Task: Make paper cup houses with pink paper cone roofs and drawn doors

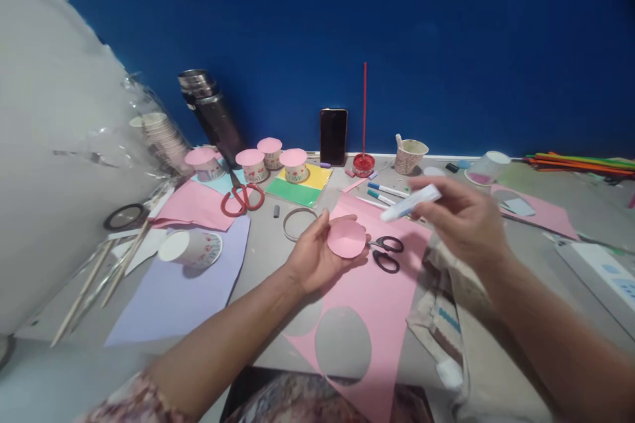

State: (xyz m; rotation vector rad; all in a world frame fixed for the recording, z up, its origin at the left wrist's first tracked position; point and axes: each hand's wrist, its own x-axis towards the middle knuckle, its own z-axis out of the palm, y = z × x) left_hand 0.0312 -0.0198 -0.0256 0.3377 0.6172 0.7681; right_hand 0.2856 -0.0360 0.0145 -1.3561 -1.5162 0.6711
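Observation:
A round pink paper disc [346, 239] lies across the fingers of my left hand [311, 256], with the thumb along its edge. My right hand [464, 219] pinches a slim white tube [413, 203], probably glue, its tip pointing left above the table. Beneath both hands is a pink sheet [387, 304] with round holes cut from it. Black-handled scissors [387, 255] rest on that sheet, close to the left fingertips, their blades partly hidden. A grey ring [285, 225], perhaps a tape roll, sits just left of the left thumb.
Several paper cups topped with pink discs [294, 158] stand at the back left, near red-handled scissors [242, 200] and a dark flask [213, 112]. A white cup [191, 249] lies on purple paper [173, 304]. A phone [333, 137] leans against the blue wall.

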